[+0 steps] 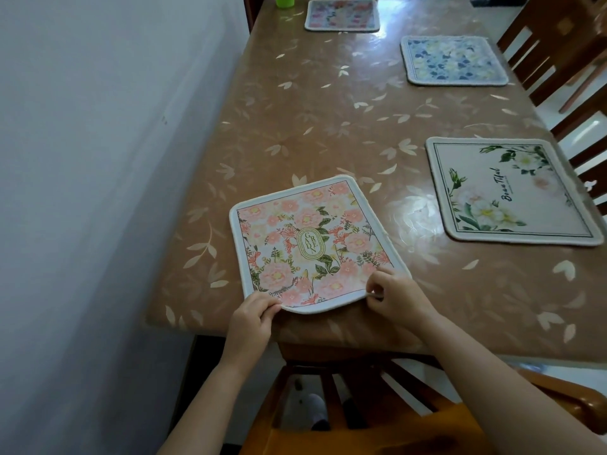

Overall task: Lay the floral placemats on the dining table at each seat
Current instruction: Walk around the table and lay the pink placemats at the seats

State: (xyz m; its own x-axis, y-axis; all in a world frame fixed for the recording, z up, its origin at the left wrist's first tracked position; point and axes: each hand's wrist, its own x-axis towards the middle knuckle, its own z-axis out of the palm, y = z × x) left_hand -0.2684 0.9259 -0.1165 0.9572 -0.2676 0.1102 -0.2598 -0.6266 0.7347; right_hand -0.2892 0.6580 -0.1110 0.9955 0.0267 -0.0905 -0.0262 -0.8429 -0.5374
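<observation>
Dining table [328, 119]: rectangular, under a glossy brown cover printed with pale leaves. Lying on it: pink floral placemat [312, 244] lettered GARDEN at the near end, near edge lifted slightly off the cover; cream placemat [512, 192] with white blooms, lettered Beautiful, flat along the right side; blue-and-yellow floral placemat [455, 60] flat farther up that side; pink-and-blue floral placemat [341, 14] flat at the far end. Green cup [285, 0], only partly in view, stands at the far left corner.

Glossy table cover [328, 126]; cloth placemat [308, 244]
</observation>
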